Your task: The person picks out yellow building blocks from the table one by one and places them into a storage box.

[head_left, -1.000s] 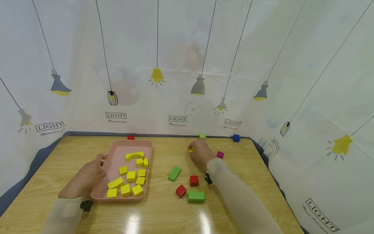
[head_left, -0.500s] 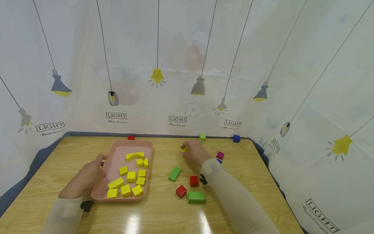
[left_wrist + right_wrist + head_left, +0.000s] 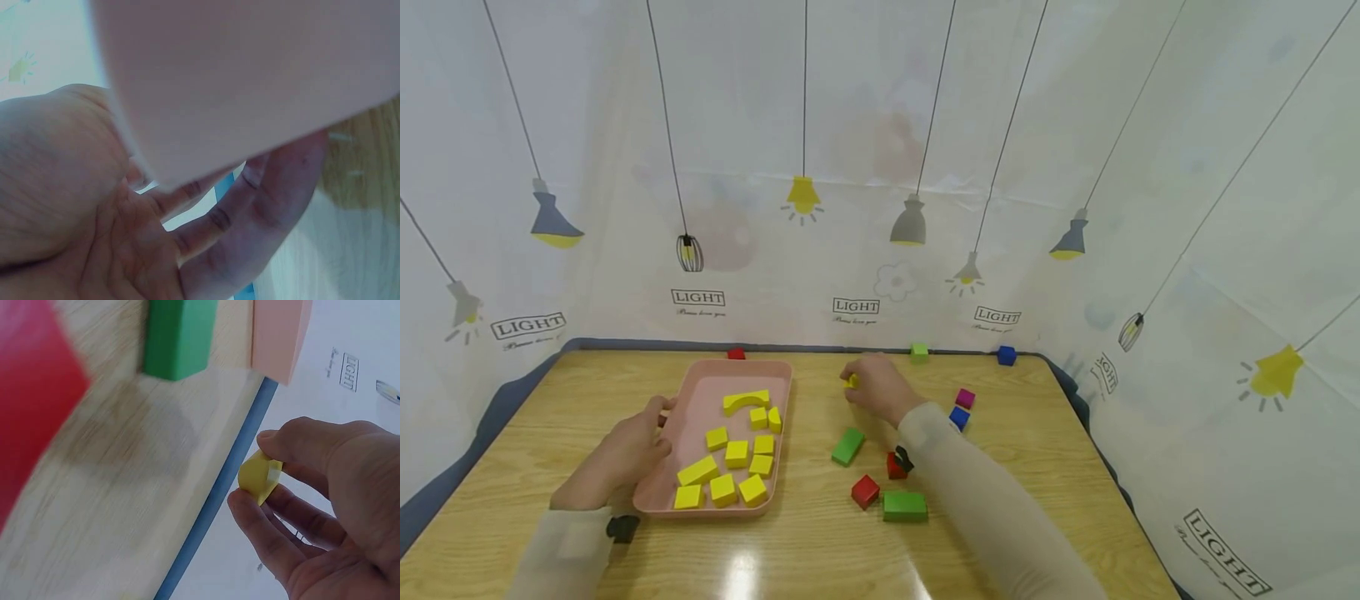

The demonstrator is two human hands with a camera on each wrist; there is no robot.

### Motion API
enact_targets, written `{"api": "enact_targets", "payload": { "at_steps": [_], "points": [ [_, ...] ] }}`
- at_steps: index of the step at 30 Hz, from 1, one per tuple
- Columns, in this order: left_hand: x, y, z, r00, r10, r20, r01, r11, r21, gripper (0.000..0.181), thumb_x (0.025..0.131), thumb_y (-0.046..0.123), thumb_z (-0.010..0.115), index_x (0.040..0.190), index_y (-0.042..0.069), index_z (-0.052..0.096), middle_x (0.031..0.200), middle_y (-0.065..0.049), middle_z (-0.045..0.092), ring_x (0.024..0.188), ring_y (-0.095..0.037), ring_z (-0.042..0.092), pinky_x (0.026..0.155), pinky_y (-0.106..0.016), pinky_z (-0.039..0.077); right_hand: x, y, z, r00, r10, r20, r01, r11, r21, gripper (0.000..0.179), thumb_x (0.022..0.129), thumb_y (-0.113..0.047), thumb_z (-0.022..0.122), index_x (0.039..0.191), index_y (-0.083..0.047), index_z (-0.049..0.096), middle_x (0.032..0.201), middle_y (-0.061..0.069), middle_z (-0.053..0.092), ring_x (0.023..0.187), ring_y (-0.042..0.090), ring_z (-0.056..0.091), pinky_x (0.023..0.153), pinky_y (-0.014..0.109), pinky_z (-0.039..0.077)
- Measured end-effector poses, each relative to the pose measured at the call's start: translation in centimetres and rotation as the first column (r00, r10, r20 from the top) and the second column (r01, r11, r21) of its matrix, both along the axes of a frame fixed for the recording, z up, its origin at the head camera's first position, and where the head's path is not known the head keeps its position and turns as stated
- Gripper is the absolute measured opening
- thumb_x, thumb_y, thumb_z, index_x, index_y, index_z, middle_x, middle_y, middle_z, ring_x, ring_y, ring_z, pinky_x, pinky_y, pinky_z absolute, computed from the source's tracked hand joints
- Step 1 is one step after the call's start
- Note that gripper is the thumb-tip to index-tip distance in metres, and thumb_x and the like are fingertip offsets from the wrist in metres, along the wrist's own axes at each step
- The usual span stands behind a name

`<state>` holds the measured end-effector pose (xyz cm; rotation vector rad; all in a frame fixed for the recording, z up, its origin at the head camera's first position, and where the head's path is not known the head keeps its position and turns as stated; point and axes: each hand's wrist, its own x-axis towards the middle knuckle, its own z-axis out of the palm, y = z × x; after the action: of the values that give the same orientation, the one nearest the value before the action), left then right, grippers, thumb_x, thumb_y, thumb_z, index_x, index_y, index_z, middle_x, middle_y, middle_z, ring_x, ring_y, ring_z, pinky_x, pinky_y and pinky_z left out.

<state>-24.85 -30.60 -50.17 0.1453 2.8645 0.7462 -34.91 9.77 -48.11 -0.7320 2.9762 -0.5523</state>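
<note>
A pink tray holds several yellow blocks, among them an arch-shaped one. My left hand grips the tray's left side; in the left wrist view its fingers curl beneath the tray's pale wall. Right of the tray, my right hand pinches a small yellow block with a rounded side between thumb and fingertips. The right wrist view shows this block raised above the table. A green block lies just in front of this hand.
Two red blocks and a second green block lie near the right forearm. Blue and magenta blocks sit further right. Along the back edge are red, light green and blue blocks, before a printed curtain.
My right hand has moved left toward the tray with the yellow block, uncovering a blue block; the forearm now partly covers a red block. The left hand and tray have stayed put.
</note>
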Motion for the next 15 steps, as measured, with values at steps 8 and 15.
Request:
{"api": "enact_targets", "payload": {
  "at_steps": [8,15],
  "points": [
    [-0.3,-0.2,-0.3,1.0,0.018,0.016,-0.018,1.0,0.005,0.069,0.107,0.001,0.065,0.166,-0.014,0.034,0.153,-0.046,0.06,0.132,-0.057,0.069,0.111,-0.068,0.065,0.7,-1.4,0.7,0.999,0.035,-0.026,-0.036,0.999,-0.018,0.03,0.105,-0.014,0.086,0.134,-0.005,0.086,0.129,0.012,0.085,0.125,0.03,0.074,0.116,0.046,0.062],
    [-0.7,-0.4,-1.1,1.0,0.025,0.0,-0.025,1.0,-0.002,0.068,0.106,0.003,0.068,0.165,-0.011,0.037,0.151,-0.044,0.062,0.128,-0.053,0.071,0.107,-0.062,0.068,1.3,-2.2,1.2,0.996,0.054,-0.065,-0.055,0.998,-0.01,0.029,0.104,-0.014,0.087,0.133,-0.007,0.087,0.124,0.01,0.084,0.112,0.024,0.072,0.102,0.039,0.064]
  ]
}}
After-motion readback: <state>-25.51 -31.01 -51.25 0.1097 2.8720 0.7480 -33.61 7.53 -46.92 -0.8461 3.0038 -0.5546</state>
